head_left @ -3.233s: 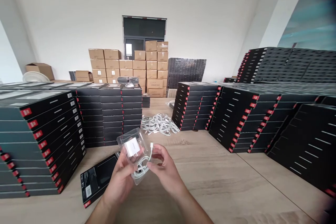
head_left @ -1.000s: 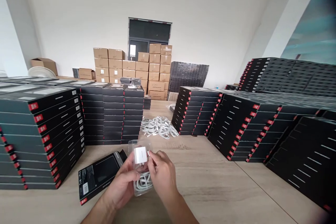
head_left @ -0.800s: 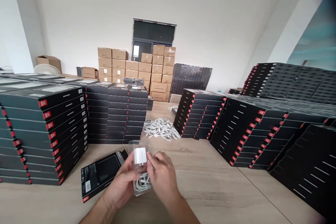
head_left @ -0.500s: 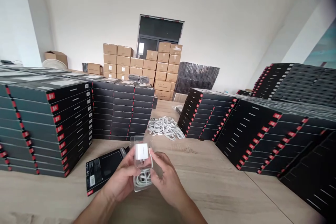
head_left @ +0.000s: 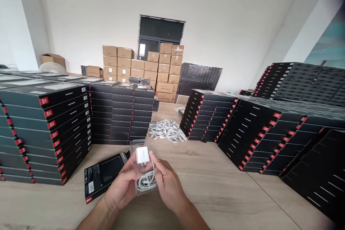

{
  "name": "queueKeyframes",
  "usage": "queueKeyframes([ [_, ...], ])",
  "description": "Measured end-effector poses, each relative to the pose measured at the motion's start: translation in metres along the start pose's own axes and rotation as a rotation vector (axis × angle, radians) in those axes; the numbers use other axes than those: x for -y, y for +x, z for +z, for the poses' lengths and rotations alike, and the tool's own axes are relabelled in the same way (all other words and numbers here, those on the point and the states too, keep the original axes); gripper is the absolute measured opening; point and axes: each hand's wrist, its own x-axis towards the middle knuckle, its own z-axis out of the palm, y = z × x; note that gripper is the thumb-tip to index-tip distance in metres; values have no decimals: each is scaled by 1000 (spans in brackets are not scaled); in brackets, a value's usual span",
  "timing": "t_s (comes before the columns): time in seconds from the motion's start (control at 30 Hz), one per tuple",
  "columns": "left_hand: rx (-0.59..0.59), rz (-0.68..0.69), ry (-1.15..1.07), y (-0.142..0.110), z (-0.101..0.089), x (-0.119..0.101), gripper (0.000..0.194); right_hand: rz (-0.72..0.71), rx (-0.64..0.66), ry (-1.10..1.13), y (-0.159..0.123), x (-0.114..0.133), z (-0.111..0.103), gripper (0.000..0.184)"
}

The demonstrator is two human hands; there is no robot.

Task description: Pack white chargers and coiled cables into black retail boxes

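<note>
Low in front of me, a clear plastic tray (head_left: 133, 146) is tilted up between my hands. A white charger plug (head_left: 142, 155) sits in its upper part, prongs downward. Below the plug lies a coiled white cable (head_left: 146, 183), with one end running up the tray's right side. My left hand (head_left: 121, 185) is closed around the tray's left edge, thumb across the front. My right hand (head_left: 170, 183) is closed at the right edge, its fingertips on the cable's upper end beside the plug. A flat black box (head_left: 104, 173) lies on the table behind my left hand.
Tall stacks of black boxes stand on the left (head_left: 67, 122) and right (head_left: 242, 129) of the wooden table (head_left: 210, 179). A pile of white cables (head_left: 167, 130) lies between them. Brown cartons (head_left: 164, 68) are stacked by the far wall.
The view has shifted slightly, and the tray appears a little further left. My right fingers have drawn back from the coil, showing more of the cable along the tray's right side.
</note>
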Motion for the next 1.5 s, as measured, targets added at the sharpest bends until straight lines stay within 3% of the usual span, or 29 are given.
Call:
queueKeyframes([
  [0.27,-14,-2,-48,-1,-5,4,85,21,-32,117,1,-5,22,58],
  [0.43,42,6,12,0,-6,-9,89,72,-19,411,3,1,21,49],
  [0.5,73,18,41,1,-7,-15,88,168,-4,579,2,0,13,49],
  [0.63,90,35,56,2,-11,-20,85,434,134,932,-3,0,0,72],
  [0.7,112,20,57,2,-11,-20,85,490,165,1016,-4,3,-1,75],
  [0.87,121,4,71,4,-10,-17,82,521,139,1047,-2,15,5,58],
  [1.13,113,-17,69,6,-2,-12,76,500,88,924,-1,12,9,55],
  [1.3,79,-86,130,5,-7,-11,60,525,200,1023,-1,4,-6,72],
  [1.43,130,-236,302,3,-6,-8,61,586,90,1112,2,-4,-19,71],
  [1.5,71,-195,443,2,-6,-12,63,630,34,1075,3,-10,-23,60],
])
